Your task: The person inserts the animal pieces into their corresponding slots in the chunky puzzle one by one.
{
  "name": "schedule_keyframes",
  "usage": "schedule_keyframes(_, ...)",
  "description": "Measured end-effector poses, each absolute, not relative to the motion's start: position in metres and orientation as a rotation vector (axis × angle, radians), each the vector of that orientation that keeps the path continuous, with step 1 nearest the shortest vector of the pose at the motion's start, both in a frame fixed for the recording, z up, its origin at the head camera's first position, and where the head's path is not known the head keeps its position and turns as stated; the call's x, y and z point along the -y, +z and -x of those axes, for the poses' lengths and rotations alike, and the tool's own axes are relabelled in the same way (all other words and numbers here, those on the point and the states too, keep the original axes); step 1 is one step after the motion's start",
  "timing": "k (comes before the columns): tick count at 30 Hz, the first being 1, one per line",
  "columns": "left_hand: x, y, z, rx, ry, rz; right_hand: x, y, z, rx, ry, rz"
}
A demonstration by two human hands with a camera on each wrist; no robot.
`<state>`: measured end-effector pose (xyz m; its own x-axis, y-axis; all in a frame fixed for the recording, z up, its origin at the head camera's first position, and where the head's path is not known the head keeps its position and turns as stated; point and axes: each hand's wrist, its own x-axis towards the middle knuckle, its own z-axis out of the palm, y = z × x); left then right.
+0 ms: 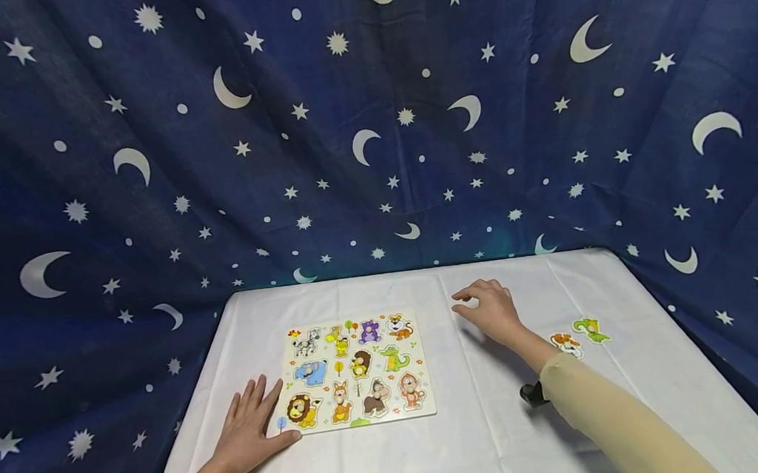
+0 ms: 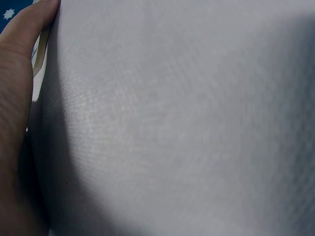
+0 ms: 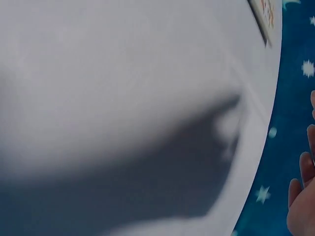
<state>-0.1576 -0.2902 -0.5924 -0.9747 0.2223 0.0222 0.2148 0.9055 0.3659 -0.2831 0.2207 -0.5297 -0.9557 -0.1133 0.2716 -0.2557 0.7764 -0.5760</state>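
Note:
A white wooden puzzle board [image 1: 356, 372] printed with colourful animals lies flat on the table. My left hand [image 1: 250, 428] rests at its lower left corner, fingers spread and straight, the thumb touching the bottom edge. In the left wrist view the thumb [image 2: 22, 29] shows beside the board's edge. Right of the board my right hand [image 1: 492, 309] hovers over the cloth, fingers loosely bent, thumb and forefinger apart, nothing visible between them. Two loose pieces lie beyond the right forearm: an orange tiger piece [image 1: 566, 343] and a green, yellow-bellied crocodile-like piece [image 1: 590, 330].
White cloth covers the table [image 1: 462, 445]. A small black object [image 1: 533, 393], partly hidden by the right sleeve, sits near the forearm. Behind and at the sides hangs a dark blue curtain [image 1: 319, 152] with moons and stars.

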Motion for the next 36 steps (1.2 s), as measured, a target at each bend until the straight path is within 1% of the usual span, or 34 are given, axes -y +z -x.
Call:
schedule_keyframes(10,0.290,-0.591,0.157,-3.045,0.585,-0.353,-0.278,-0.537,0.263,2.802,1.046,-0.282)
schedule_keyframes(25,0.290,-0.595,0.157,-3.050,0.592,-0.352,-0.331,-0.539,0.225,2.757,1.102,-0.118)
schedule_keyframes(36,0.290,-0.594,0.157,-3.047,0.583,-0.344,-0.371,-0.542,0.209,2.750,1.062,-0.043)
